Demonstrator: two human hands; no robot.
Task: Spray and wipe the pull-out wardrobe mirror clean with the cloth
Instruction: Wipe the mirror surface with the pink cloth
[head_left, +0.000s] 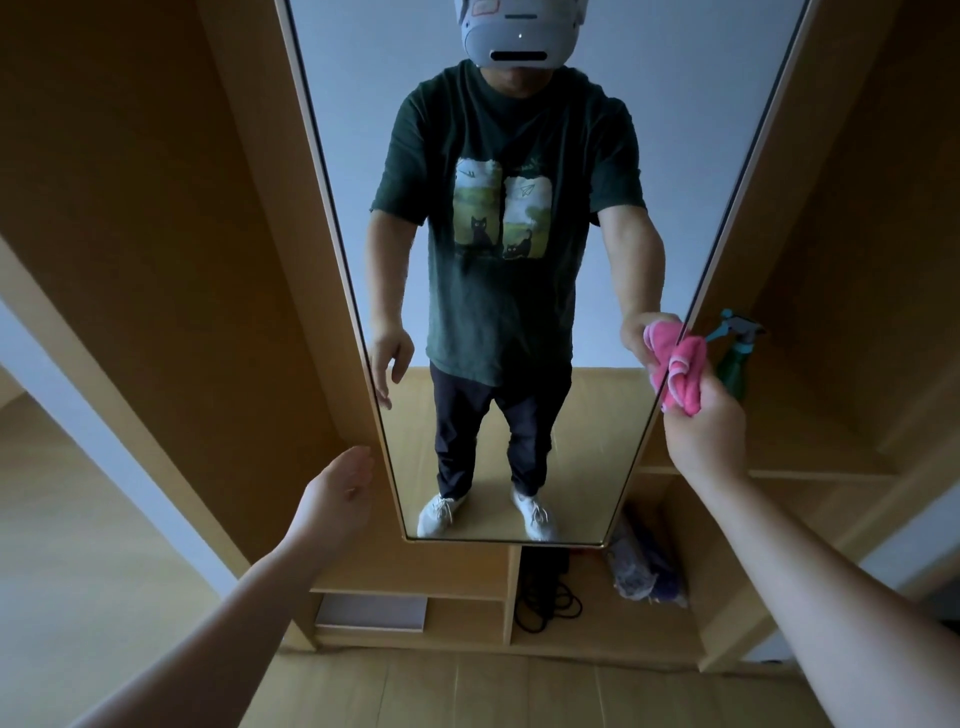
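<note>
I see the right hand (701, 423) gripping the cloth (683, 371) at the mirror (597, 130) edge
Left hand (345, 480) — fingers loose, holding nothing.

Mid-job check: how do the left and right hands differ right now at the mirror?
The left hand is open and holds nothing; the right hand grips the bunched pink cloth. The left hand sits by the left edge of the mirror, lower in the picture; the right hand is at its right edge, higher. Whether the left hand touches the frame cannot be told. Both are bare, with arms stretched toward the mirror.
</note>
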